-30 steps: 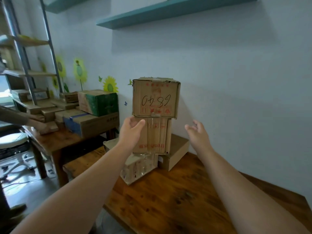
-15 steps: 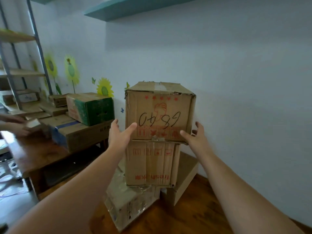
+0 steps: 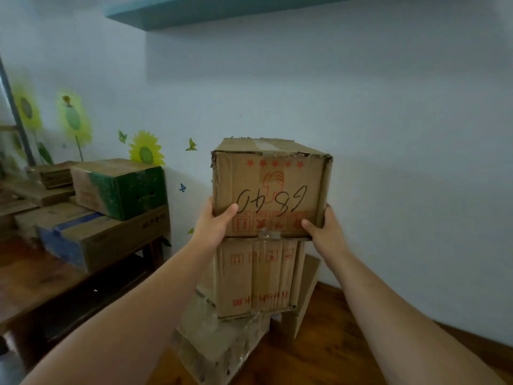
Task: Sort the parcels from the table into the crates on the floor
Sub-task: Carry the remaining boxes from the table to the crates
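Top box (image 3: 270, 187), hand-numbered with the figures upside down, at the head of a three-high stack on the table (image 3: 333, 357), apparently still seated on the middle box (image 3: 255, 276). Left hand (image 3: 213, 220) wrapped round its lower left corner, right hand (image 3: 324, 226) round its lower right, thumbs on the front face, fingers behind the sides. One second earlier: both hands open, short of the stack. Half a second earlier: palms just reaching the sides. Now closed and in firm contact. Judged: grasp made, with the lift and the carry to a floor crate next; no crate in view. Below, a bottom box (image 3: 219, 337) skewed to the stack. Dark varnished wood tabletop against a pale blue wall; teal shelf (image 3: 222, 9) overhead; sunflower stickers (image 3: 145, 148) and a green box (image 3: 122, 190) among others on a side table (image 3: 27, 282) at left.
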